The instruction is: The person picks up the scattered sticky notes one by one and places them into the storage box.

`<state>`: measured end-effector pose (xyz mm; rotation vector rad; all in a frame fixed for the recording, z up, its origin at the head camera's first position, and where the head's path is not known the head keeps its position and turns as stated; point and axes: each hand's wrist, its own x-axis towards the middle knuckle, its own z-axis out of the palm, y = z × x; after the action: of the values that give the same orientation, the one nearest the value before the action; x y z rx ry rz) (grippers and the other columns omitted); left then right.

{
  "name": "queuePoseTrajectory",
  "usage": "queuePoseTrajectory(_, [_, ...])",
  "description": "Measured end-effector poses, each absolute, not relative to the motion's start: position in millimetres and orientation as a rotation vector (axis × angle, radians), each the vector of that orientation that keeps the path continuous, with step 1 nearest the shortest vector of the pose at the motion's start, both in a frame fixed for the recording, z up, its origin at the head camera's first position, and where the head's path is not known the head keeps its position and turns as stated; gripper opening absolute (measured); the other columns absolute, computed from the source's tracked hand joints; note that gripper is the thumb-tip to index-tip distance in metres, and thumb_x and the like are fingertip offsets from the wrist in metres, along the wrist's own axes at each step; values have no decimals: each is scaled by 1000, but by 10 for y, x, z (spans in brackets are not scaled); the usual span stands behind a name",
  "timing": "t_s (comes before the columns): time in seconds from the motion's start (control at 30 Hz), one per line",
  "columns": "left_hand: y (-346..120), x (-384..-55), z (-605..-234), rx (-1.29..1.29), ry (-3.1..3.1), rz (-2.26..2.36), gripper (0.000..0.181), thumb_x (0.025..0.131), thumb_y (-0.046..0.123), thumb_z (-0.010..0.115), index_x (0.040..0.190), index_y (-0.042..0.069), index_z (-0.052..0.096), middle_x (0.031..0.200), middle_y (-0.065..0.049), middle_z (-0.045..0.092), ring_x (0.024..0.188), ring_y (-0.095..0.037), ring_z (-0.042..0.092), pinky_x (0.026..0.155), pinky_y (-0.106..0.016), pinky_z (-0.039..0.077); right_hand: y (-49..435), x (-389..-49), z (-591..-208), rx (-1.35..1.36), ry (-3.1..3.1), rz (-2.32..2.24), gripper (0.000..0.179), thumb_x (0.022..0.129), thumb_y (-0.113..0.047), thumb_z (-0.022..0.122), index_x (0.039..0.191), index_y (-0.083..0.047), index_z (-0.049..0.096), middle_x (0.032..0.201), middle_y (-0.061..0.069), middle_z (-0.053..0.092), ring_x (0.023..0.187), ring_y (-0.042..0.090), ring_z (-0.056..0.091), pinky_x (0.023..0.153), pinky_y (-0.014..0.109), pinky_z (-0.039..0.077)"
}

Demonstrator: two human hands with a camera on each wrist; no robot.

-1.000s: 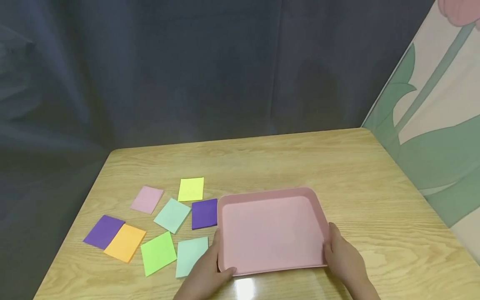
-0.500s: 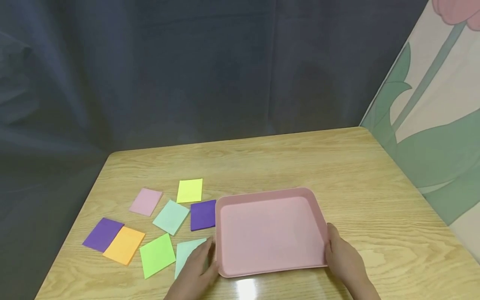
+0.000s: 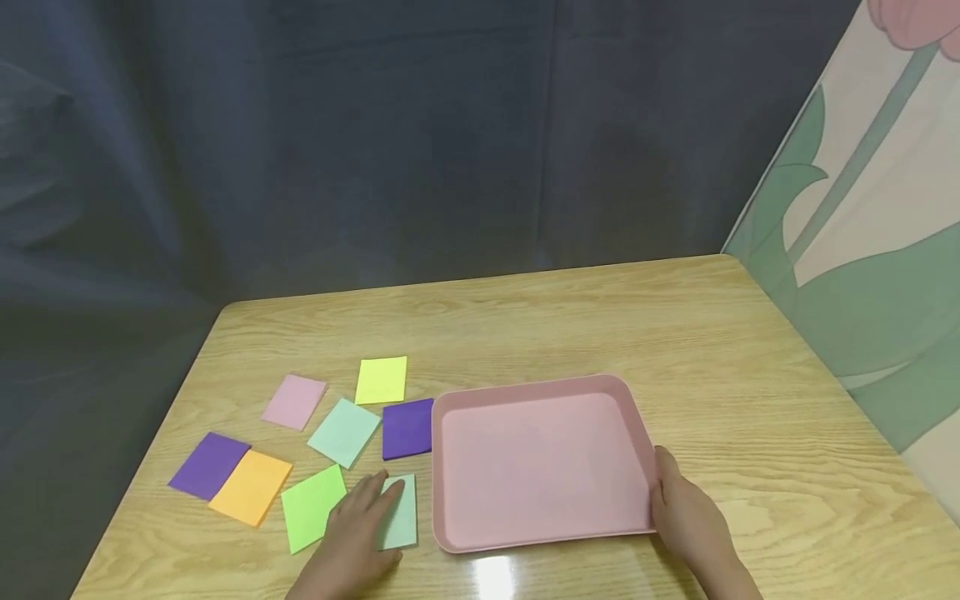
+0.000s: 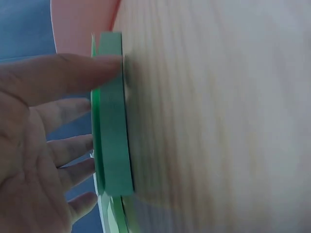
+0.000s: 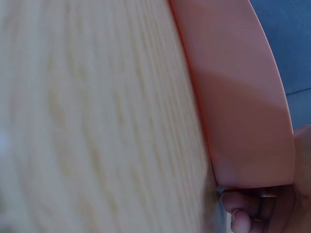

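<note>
In the head view, my left hand (image 3: 347,537) reaches over a mint green sticky-note pad (image 3: 402,518) on the table, fingers spread across its left part. The left wrist view shows the thumb against the side of this thick pad (image 4: 114,131), with the other fingers loosely extended beyond it. My right hand (image 3: 693,525) grips the right side of a shallow pink tray (image 3: 543,467), thumb at the rim. Fingers curl at the tray's corner in the right wrist view, where the tray's outer wall (image 5: 238,97) stands on the wood. Nothing lies in the tray.
Left of the tray lie more sticky-note pads: lime green (image 3: 309,508), orange (image 3: 251,487), two purple (image 3: 210,465), pink (image 3: 295,401), yellow (image 3: 381,380) and another mint one (image 3: 344,432). A dark curtain (image 3: 412,150) hangs behind the wooden table (image 3: 750,358).
My left hand has let go of the tray's left front corner and moved left onto the near mint pad. My right hand has stayed at the tray, which has hardly moved.
</note>
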<state>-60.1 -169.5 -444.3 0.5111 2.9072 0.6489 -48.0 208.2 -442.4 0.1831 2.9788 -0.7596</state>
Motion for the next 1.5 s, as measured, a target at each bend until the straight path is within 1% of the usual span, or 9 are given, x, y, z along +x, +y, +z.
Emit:
queuePoseTrajectory(0.13, [-1724,-643,-4428,528,2901,596,76,56,18,76,124,7,45,128,-22,35,117,-43,26,88,-59,20,2083,-483,-4419,180,2980,-764,40,88,-5,32,126,6,26,82,27,57,60,25,53,49,40,39])
queuePoseTrajectory(0.23, [-1734,-666,-4435,571,2923,567,77,54,21,77,123,8,47,124,-21,39,114,-41,31,87,-57,23,2084,-487,-4419,180,2972,-764,40,88,-5,31,126,7,26,84,29,56,60,25,52,49,40,40])
queuePoseTrajectory(0.33, [-1740,-678,-4444,602,2965,525,77,52,23,77,122,9,48,117,-18,43,108,-38,37,85,-53,27,2084,-492,-4421,183,2945,-772,40,89,-6,29,127,8,23,93,34,53,70,35,57,54,44,42])
queuePoseTrajectory(0.47, [-1729,-688,-4455,572,3009,506,79,51,28,77,122,7,47,108,-14,45,99,-31,42,80,-48,32,2082,-499,-4421,185,2912,-778,40,91,-7,25,127,10,21,102,38,47,86,45,53,61,49,43])
queuePoseTrajectory(0.77, [-1707,-669,-4463,450,3068,502,86,48,36,76,124,8,46,103,-11,48,87,-24,46,74,-40,37,2073,-475,-4410,174,2937,-783,40,91,-7,26,127,9,21,103,38,47,89,46,51,67,52,41])
queuePoseTrajectory(0.93, [-1705,-666,-4457,401,3096,520,89,47,39,75,126,9,44,101,-10,48,84,-22,46,71,-37,38,2068,-464,-4392,177,2938,-793,40,90,-7,26,128,8,21,103,37,48,88,45,51,67,52,41])
queuePoseTrajectory(1.2, [-1729,-674,-4415,295,3136,595,87,48,36,75,125,9,44,100,-8,47,82,-19,44,69,-35,39,2058,-469,-4389,178,2944,-795,40,90,-7,26,127,8,22,102,38,48,88,46,51,66,51,41])
queuePoseTrajectory(1.33, [-1732,-694,-4377,292,3160,666,88,48,35,76,125,9,44,100,-9,47,81,-19,44,67,-34,39,2058,-472,-4388,181,2943,-789,40,90,-6,25,127,9,22,101,38,48,87,46,52,65,50,42])
queuePoseTrajectory(1.5, [-1717,-716,-4310,295,3163,760,86,50,31,76,126,8,43,103,-13,47,84,-22,46,69,-37,41,2058,-479,-4390,183,2942,-783,41,89,-5,25,127,10,22,102,38,47,87,46,52,65,50,42])
